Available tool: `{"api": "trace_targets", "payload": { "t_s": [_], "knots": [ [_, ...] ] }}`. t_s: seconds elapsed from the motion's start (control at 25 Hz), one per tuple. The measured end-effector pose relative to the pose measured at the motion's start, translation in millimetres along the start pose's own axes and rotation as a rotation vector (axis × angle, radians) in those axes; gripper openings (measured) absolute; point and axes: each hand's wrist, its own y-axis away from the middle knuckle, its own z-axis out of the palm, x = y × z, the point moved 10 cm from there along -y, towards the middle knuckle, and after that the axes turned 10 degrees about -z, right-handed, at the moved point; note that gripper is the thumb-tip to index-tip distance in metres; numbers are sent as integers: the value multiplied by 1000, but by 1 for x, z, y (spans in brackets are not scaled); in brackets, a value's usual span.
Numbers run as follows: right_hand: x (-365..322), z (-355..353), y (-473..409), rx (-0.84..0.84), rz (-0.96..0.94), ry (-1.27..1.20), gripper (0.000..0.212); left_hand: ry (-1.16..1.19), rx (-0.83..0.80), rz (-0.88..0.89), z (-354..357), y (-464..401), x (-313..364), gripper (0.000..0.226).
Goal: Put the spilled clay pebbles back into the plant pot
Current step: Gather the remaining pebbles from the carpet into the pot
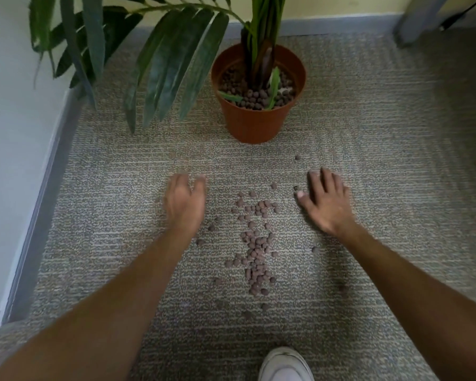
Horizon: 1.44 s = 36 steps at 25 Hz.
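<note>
Two bare hands, left (184, 204) loosely curled and right (324, 199) spread flat, both empty, flank the small round brown clay pebbles (256, 243) strewn on grey carpet (382, 166) before the terracotta plastic plant pot (252, 122); sweeping inward first should gather strays.

Free room and obstacles on the carpet (382, 160). The spilled clay pebbles (256, 243) lie in a loose strip between the left hand (183, 200) and the right hand (326, 202), with bare carpet on either side of the strip and between its far end and the plant pot (254, 122). The pot mouth is partly taken up by the stems (261, 37); its near half is open from above. Drooping fronds (160, 64) overhang the carpet left of the pot. A wall (14, 133) closes the left side; a white shoe (285, 365) stands near the strip's close end.
</note>
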Motion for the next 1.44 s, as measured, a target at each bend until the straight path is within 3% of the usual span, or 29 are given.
{"api": "trace_targets", "payload": {
  "t_s": [0.08,0.16,0.4,0.48,0.56,0.64,0.72,0.84,1.0,1.12,1.2,1.28,1.44],
  "knots": [
    [-18,10,2,-60,-98,101,82,-396,-21,85,19,5,-41,70],
    [-53,15,6,-102,-233,159,84,-560,-81,186,37,17,-55,74],
    [-144,45,43,-204,-534,186,78,-743,-315,527,83,75,-26,73],
    [-157,46,63,-184,-606,180,74,-699,-407,640,86,96,-23,71],
    [-159,33,80,-92,-642,157,72,-559,-378,720,68,104,-19,68],
    [-141,19,86,-28,-538,108,79,-531,-254,693,46,98,-25,73],
    [-113,18,85,-88,-361,61,96,-575,-181,522,31,83,-42,89],
    [-105,31,83,-226,-338,79,111,-634,-332,366,42,84,-58,113],
    [-152,49,97,-286,-598,74,110,-491,-541,539,74,119,-37,107],
    [-156,30,105,-151,-601,-4,103,-508,-470,628,65,123,-26,103],
    [-133,20,108,-108,-440,-50,104,-621,-360,556,46,108,-32,107],
    [-115,24,111,-174,-300,-56,112,-688,-358,405,34,96,-45,117],
    [-136,30,104,-216,-312,-164,99,-598,-477,301,43,105,-49,106]
  ]
}}
